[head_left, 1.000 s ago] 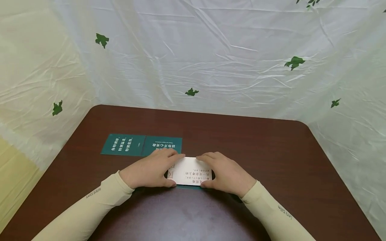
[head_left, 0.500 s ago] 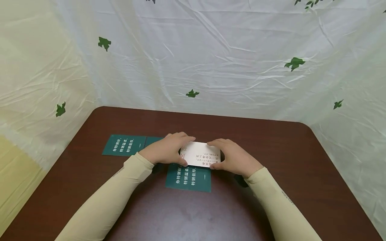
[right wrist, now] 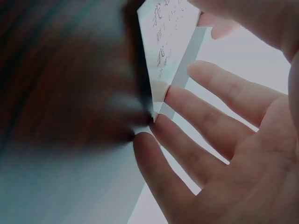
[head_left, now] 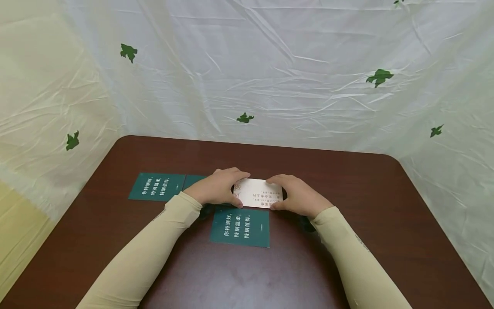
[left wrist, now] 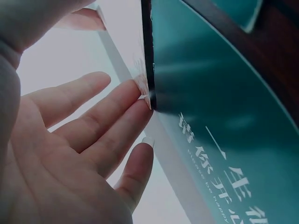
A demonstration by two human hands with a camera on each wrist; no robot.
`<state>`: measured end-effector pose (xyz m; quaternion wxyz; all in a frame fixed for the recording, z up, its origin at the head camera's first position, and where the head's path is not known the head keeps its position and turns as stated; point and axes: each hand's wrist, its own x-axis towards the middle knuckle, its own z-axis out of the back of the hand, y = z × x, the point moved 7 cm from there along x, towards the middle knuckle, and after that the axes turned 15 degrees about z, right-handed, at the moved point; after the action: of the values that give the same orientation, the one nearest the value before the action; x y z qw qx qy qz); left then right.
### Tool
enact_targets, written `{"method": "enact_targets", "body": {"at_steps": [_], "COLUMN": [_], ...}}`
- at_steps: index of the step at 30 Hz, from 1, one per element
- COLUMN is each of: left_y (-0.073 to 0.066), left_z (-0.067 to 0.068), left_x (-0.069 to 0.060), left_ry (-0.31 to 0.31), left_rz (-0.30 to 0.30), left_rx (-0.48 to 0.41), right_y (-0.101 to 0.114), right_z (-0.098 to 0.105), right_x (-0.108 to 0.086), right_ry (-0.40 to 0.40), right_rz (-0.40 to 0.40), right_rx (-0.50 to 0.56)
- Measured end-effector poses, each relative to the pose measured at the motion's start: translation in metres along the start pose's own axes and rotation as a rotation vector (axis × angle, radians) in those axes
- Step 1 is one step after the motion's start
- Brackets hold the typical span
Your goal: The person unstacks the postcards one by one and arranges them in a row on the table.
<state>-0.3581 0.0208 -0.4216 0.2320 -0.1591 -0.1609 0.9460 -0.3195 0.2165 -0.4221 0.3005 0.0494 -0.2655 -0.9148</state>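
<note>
A white card [head_left: 256, 193] printed with reddish characters is held between both hands near the middle of the table. My left hand [head_left: 218, 186] grips its left end, thumb at the near edge and fingers at the far edge. In the same way my right hand [head_left: 305, 197] grips the right end. Fingertips of the left hand [left wrist: 88, 135] meet the card's edge in the left wrist view, beside a green card with white characters [left wrist: 219, 116]. Just nearer than the white card lies another green card [head_left: 241, 227]. Whether the white card touches the table is unclear.
At the far left of the brown table [head_left: 332, 266] lies a green card [head_left: 156, 186]. Adjoining it is one more green card [head_left: 191, 181], partly covered by the left hand. White cloth [head_left: 301, 86] with green leaf patterns surrounds the table's back and sides.
Both hands have carried the white card away from the body and slightly right. The near green card, earlier mostly hidden beneath it, is now uncovered.
</note>
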Motion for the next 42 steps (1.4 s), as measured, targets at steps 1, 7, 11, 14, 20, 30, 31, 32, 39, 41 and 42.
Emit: {"method": "enact_targets", "body": {"at_steps": [1, 7, 11, 14, 20, 30, 31, 32, 39, 41, 42], "left_y": [0.0004, 0.0023, 0.0031, 0.0036, 0.0058, 0.006, 0.006, 0.0059, 0.0046, 0.0041, 0.004], "left_z": [-0.0003, -0.0018, -0.0016, -0.0009, -0.0008, 0.0001, 0.0001, 0.0001, 0.0021, 0.0036, 0.0045], "left_x": [0.0001, 0.0007, 0.0003, 0.0001, 0.0006, 0.0002, 0.0002, 0.0002, -0.001, -0.0021, -0.003], "left_ry": [-0.002, -0.001, -0.008, -0.012, -0.004, -0.004, -0.005, -0.006, -0.002, -0.007, -0.013], "left_rz": [-0.001, 0.012, 0.009, 0.007, 0.019, 0.021, 0.02, 0.02, 0.019, 0.017, 0.016], "left_rx": [0.002, 0.002, 0.005, 0.006, -0.015, -0.023, -0.021, -0.02, -0.006, -0.009, -0.012], "right_y": [-0.0001, 0.0004, 0.0016, 0.0022, 0.0011, 0.003, 0.003, 0.0029, 0.0037, 0.0046, 0.0055], "right_z": [-0.0004, -0.0022, -0.0036, -0.0032, -0.004, -0.0045, -0.0046, -0.0047, -0.0042, -0.0029, -0.0019], "right_x": [-0.0001, 0.0002, 0.0012, 0.0017, 0.0018, 0.0013, 0.0011, 0.0008, 0.001, 0.0009, 0.001], "right_ry": [0.001, 0.006, 0.013, 0.018, 0.024, 0.044, 0.044, 0.043, 0.048, 0.044, 0.038], "right_rz": [0.0, 0.008, 0.022, 0.023, 0.011, -0.011, -0.01, -0.01, 0.005, 0.012, 0.015], "right_rx": [0.001, -0.002, -0.021, -0.029, -0.044, -0.047, -0.045, -0.045, -0.043, -0.047, -0.051]}}
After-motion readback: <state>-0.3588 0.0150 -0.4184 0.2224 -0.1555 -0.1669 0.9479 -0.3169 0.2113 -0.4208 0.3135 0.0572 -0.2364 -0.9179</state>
